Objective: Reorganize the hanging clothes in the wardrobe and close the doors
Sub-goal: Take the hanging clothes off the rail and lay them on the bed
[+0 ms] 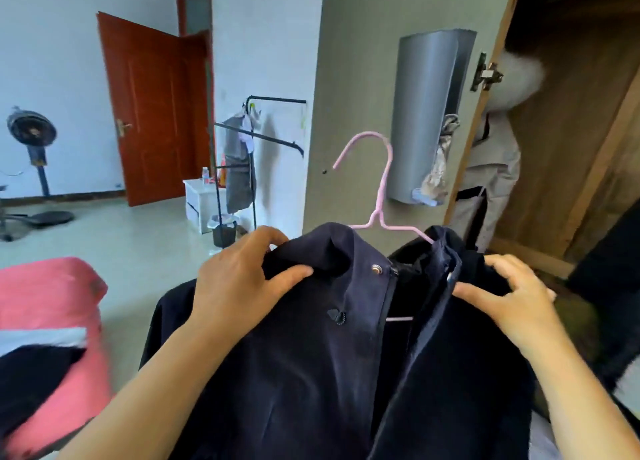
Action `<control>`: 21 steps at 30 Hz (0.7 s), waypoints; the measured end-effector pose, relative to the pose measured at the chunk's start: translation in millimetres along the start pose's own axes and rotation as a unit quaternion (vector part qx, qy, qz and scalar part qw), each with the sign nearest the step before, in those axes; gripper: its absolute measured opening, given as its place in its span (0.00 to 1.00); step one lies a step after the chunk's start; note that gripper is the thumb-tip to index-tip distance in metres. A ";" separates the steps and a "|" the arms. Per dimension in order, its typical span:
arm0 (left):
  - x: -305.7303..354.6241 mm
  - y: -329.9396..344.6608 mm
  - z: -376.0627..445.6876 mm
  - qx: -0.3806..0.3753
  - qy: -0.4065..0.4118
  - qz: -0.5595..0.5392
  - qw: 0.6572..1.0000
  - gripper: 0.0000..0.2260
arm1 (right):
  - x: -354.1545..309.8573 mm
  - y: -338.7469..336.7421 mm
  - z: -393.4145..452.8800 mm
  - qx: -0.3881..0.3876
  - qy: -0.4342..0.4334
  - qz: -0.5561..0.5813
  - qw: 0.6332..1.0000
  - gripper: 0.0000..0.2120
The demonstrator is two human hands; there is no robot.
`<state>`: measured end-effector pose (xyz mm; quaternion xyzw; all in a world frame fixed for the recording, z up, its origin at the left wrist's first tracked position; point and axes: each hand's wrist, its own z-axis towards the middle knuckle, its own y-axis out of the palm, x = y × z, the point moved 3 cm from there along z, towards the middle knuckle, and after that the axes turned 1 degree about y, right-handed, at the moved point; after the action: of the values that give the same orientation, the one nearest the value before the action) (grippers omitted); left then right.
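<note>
Fingers (294, 272) pinch a navy jacket (311, 355) above pale floor (138, 245).

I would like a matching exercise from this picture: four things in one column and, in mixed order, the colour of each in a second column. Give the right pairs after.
Things:
1. hanger
2. jacket
3. room door
4. blanket

Colours:
A. red-brown
B. coral pink
C. dark navy
D. pale pink

Pairs: 1-D, 2-C, 3-A, 4-B

The left hand and the right hand each grip one shoulder of the jacket, which sits on the hanger.
</note>
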<state>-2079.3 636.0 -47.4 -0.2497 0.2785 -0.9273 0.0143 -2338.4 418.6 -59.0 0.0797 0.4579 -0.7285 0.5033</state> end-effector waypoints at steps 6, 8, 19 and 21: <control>-46.0 -53.2 -29.8 0.007 0.012 0.028 0.999 0.20 | -44.4 67.6 -10.5 -0.045 -0.045 0.073 0.995 0.30; -59.2 -69.4 -39.0 0.011 -0.013 0.030 0.999 0.20 | -55.6 88.2 -10.7 -0.060 -0.067 0.103 0.991 0.32; -68.4 -151.5 -116.1 0.121 -0.168 0.137 0.969 0.11 | -133.9 157.2 -27.0 -0.090 -0.258 0.139 0.952 0.27; -62.0 -163.3 -127.5 0.138 -0.182 0.169 0.959 0.11 | -145.9 164.5 -31.5 -0.069 -0.289 0.143 0.944 0.26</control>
<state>-2066.7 849.1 -81.9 -0.3592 0.1792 -0.8794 0.2560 -2146.5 526.2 -89.3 -0.1048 0.3255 -0.6067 0.7176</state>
